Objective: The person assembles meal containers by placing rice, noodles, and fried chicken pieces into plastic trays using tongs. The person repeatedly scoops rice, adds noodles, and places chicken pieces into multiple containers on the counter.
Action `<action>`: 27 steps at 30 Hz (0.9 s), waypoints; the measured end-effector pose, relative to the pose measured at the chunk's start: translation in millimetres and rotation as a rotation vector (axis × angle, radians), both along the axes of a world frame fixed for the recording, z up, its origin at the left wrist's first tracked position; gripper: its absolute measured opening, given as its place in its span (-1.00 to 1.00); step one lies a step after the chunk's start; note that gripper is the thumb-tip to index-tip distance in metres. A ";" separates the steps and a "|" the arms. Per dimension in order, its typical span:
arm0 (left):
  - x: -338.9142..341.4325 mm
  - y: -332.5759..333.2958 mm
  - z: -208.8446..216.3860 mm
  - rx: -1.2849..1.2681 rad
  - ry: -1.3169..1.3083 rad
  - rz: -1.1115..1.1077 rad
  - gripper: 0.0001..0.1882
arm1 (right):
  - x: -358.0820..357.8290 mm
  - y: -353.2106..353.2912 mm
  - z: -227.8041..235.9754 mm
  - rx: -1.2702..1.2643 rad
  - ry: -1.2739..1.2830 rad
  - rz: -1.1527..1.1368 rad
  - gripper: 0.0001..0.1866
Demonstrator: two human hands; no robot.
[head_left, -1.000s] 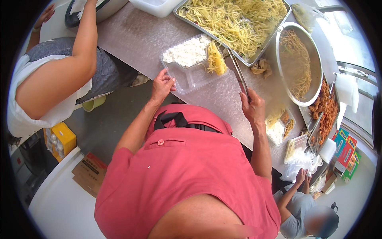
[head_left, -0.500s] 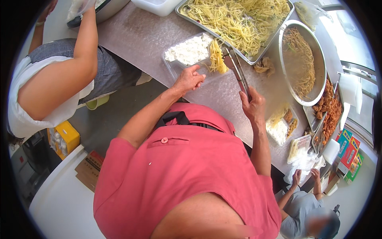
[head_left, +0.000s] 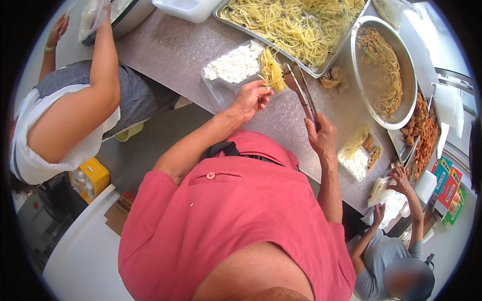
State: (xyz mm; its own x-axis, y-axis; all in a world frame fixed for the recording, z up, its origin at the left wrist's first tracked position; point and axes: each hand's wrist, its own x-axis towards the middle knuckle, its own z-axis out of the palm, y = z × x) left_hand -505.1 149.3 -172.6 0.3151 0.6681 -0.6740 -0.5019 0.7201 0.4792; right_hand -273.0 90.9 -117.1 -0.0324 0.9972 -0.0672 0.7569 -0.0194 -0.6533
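Observation:
In front of me lies a clear plastic meal box with white rice in one compartment and pale yellow shreds in another. My left hand is at the box's near edge, thumb and fingers pinched together by the ends of the shreds; a small yellowish bit shows at the fingertips, too small to name. My right hand grips metal tongs, their tips just right of the shreds. Beyond the box, a large metal tray is heaped with the same yellow shreds.
Right of the tray stands a white-rimmed basin of brown noodles. A filled meal box, a crumpled cloth-like lump and a tray of reddish fried food are also on the metal table. People work at left and lower right.
My left hand has moved right along the box, and its fingers have drawn in to a pinch at the shreds. The tongs stay close by. The lower-right person's hands have moved apart.

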 end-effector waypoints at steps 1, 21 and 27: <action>0.9 1.3 5.2 -0.011 -0.026 0.008 -0.59 | 0.1 0.5 0.5 0.003 -0.004 0.003 -0.71; -9.3 4.8 -2.5 -0.030 0.049 -0.142 -0.71 | -3.5 -1.6 7.2 -0.029 0.000 -0.014 -0.69; -4.4 7.7 6.8 -0.017 0.015 -0.172 -0.79 | 0.8 -3.4 4.9 -0.026 0.011 -0.032 -0.70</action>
State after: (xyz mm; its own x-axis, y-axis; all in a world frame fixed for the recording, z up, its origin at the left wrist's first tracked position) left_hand -509.5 157.0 -165.8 0.4141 0.5938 -0.6899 -0.3635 0.8027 0.4727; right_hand -272.2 87.5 -112.2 -0.0015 0.9957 -0.0927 0.7481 -0.0605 -0.6608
